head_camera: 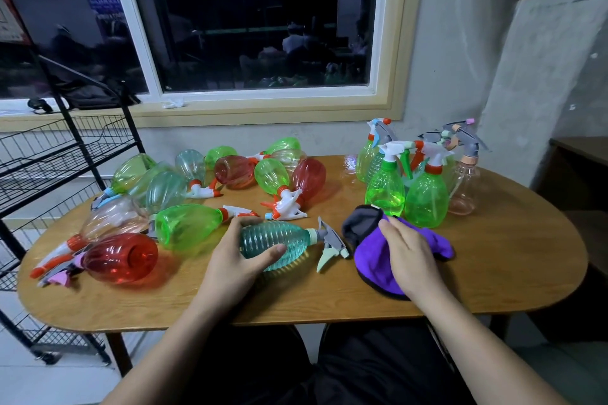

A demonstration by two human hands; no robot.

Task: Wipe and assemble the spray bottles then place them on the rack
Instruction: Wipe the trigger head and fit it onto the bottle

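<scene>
While my left hand (235, 260) is gripping the teal ribbed spray bottle (279, 240) on its side, thumb curling over the near flank and fingers wrapping the far one, I am reading its long axis as running from nine o'clock to three o'clock. Its base is sitting under my palm and its grey trigger head (330, 245) is pointing at three o'clock toward the purple cloth (375, 260). The bottle is lying on the wooden table (493, 273) near the front edge, straight ahead of me.

My right hand (411, 253) is resting flat on the cloth, fingers straight and pressed together, pinching nothing that I can see; I cannot tell how the thumb is lying. The cloth is sitting just beside the trigger head, so I am judging the right hand the nearer one for wiping, with the next move calling for gathering the cloth and sweeping toward nine o'clock along the ribs.

Room is narrowing at one o'clock, where the upright green bottles (426, 199) are standing just behind the cloth, and at ten o'clock, where a lying green bottle (187, 225) is crowding my left fingers. The wire rack (49, 154) is standing off the table's nine o'clock end.
</scene>
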